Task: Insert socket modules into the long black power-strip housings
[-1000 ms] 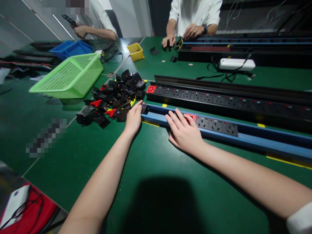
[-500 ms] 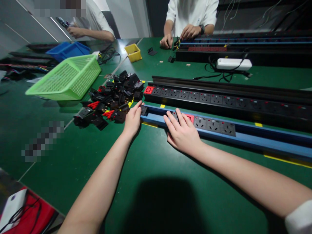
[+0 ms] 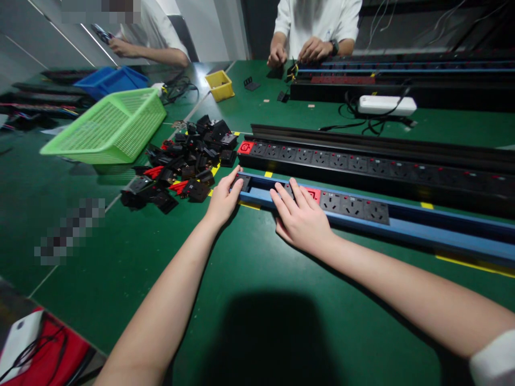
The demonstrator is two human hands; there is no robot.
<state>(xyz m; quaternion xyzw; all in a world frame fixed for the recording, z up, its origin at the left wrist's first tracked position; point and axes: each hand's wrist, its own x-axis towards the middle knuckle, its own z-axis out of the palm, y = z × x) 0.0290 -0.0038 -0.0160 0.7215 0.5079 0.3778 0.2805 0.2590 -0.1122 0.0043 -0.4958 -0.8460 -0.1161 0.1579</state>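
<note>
The blue rail (image 3: 426, 234) on the table (image 3: 249, 300) runs out of frame at right, its end socket (image 3: 246, 183) partly hidden by the loosely curled left hand (image 3: 223, 200), grip unclear, and a red socket (image 3: 315, 196) partly covered by the open, flat right hand (image 3: 302, 214).

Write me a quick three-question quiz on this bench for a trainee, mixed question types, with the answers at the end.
1. Which of the camera wearer's hands partly covers the red socket in the blue rail?

2. True or false: the small yellow bin stands farther from the wearer than the pile of loose parts.

3. Fill in: on the black strip beyond the blue rail, the end socket at the left is coloured ____.

Key: 1. right hand; 2. true; 3. red.
</note>
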